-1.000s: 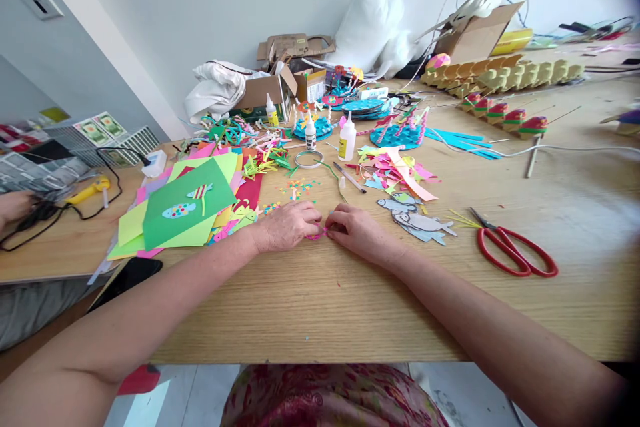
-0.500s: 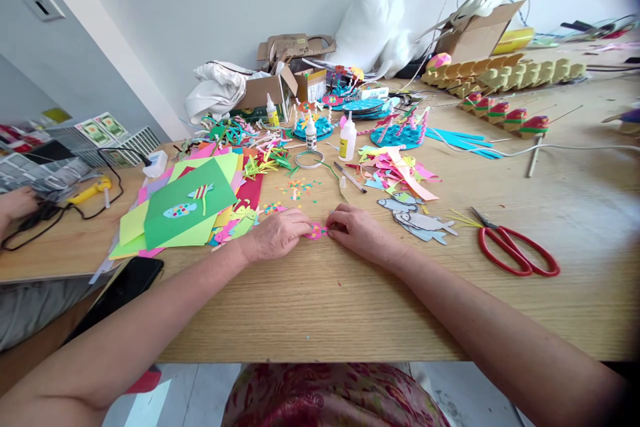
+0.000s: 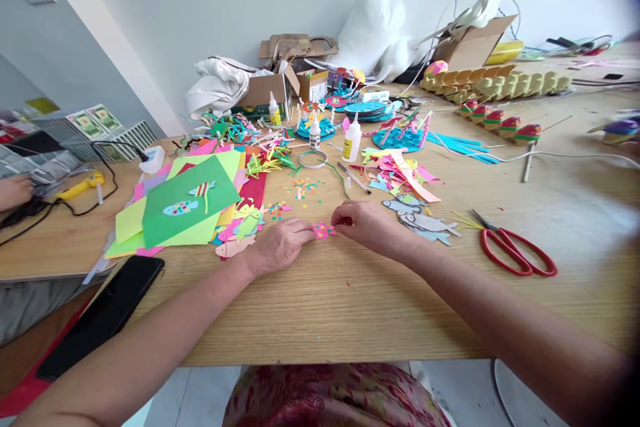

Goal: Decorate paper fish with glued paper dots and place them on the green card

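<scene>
A small pink paper fish (image 3: 321, 231) with bright specks on it lies on the table between my hands. My left hand (image 3: 284, 244) is closed at its left end, fingertips holding that edge against the wood. My right hand (image 3: 367, 228) is bent into a pinch right by the fish's tail; what its fingertips hold, if anything, is too small to make out. Beyond them are loose coloured paper bits (image 3: 300, 188). More paper fish (image 3: 245, 223) lie left of my left hand, and grey-blue paper fish (image 3: 425, 221) lie right of my right hand.
Red-handled scissors (image 3: 517, 247) rest at the right. Glue bottles (image 3: 352, 140), a tape roll (image 3: 313, 159) and a pen (image 3: 355, 179) stand or lie farther back. Coloured sheets (image 3: 190, 203) are stacked left, near a black phone (image 3: 103, 317). Another person's hand (image 3: 15, 192) shows at the far left.
My right hand has lifted slightly and its fingers have curled more at the tail. My left fingers have drawn back a little, so more of the pink fish shows. The view has shifted slightly.
</scene>
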Tool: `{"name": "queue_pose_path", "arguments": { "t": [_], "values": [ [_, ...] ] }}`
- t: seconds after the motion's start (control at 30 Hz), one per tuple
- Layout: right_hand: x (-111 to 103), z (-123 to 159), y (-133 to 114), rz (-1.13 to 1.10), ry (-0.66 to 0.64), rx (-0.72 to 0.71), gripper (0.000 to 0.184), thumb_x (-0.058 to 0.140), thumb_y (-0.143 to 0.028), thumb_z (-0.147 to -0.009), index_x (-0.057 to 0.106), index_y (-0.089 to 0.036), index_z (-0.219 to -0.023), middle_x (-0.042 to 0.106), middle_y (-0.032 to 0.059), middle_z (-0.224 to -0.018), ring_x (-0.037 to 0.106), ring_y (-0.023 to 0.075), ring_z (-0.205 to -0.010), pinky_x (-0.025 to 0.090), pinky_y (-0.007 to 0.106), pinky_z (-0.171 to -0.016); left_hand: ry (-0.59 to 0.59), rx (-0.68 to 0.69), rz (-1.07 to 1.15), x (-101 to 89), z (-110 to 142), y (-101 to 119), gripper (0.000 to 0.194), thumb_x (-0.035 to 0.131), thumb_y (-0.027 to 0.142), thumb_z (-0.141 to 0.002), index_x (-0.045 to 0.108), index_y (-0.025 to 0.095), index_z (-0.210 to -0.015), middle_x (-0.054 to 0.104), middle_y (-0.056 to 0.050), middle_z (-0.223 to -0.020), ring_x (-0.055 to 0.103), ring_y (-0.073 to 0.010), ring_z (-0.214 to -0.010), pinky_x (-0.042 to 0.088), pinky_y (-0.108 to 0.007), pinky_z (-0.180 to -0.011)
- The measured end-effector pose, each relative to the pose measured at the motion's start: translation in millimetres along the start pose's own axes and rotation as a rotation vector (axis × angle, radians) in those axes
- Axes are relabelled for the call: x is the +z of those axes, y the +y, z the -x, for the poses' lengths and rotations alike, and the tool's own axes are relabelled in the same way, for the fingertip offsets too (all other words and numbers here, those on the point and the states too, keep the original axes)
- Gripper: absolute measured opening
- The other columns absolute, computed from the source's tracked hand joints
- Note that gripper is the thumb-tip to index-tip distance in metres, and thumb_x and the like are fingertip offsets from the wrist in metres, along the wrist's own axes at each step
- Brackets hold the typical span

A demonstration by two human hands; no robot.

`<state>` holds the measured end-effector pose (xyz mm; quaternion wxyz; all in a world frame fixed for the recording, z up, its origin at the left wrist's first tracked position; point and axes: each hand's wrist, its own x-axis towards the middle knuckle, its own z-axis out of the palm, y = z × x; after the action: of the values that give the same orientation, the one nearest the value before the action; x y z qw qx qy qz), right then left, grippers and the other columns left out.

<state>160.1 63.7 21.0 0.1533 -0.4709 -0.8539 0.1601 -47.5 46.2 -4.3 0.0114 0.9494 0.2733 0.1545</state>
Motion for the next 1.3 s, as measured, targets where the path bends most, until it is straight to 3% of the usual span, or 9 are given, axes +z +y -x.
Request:
{"name": "queue_pose_path", "arguments": {
  "t": [0.2,0.63,1.3],
  "values": [
    [9,-13,-3,0.058,-0.140,0.103,0.014,0.053,-0.018,-0.065,0.064,-0.021,-0.072,0.064,0.0008,-0.065,0.053,0.0111,-0.056,0.032,0.020,-0.048,0.019,-0.006,-0.012,-1.4,0,4,0.035,0.037,0.001,-0.075,0.052,0.016,-0.103,0.057,-0.005,-0.101,0.050,-0.0152,-0.093,0.042,-0.029,-0.083],
    [12,-15,-8,0.227,-0.159,0.075,0.018,0.047,-0.016,-0.066,0.064,-0.021,-0.071,0.065,0.0047,-0.074,0.056,0.0168,-0.067,0.030,0.024,-0.049,-0.001,-0.033,0.001,-0.3,1,4,0.037,0.037,0.001,-0.074,0.051,0.016,-0.105,0.055,-0.005,-0.104,0.049,-0.0162,-0.096,0.040,-0.030,-0.086],
    [5,-8,-19,0.271,-0.199,0.061,0.021,0.041,-0.016,-0.073,0.060,-0.019,-0.079,0.062,0.0043,-0.083,0.055,0.0132,-0.072,0.033,0.021,-0.057,-0.025,-0.053,0.054,-0.8,1,4,0.042,0.034,-0.002,-0.072,0.051,0.017,-0.106,0.054,-0.004,-0.103,0.047,-0.0157,-0.099,0.038,-0.030,-0.088]
  ]
}}
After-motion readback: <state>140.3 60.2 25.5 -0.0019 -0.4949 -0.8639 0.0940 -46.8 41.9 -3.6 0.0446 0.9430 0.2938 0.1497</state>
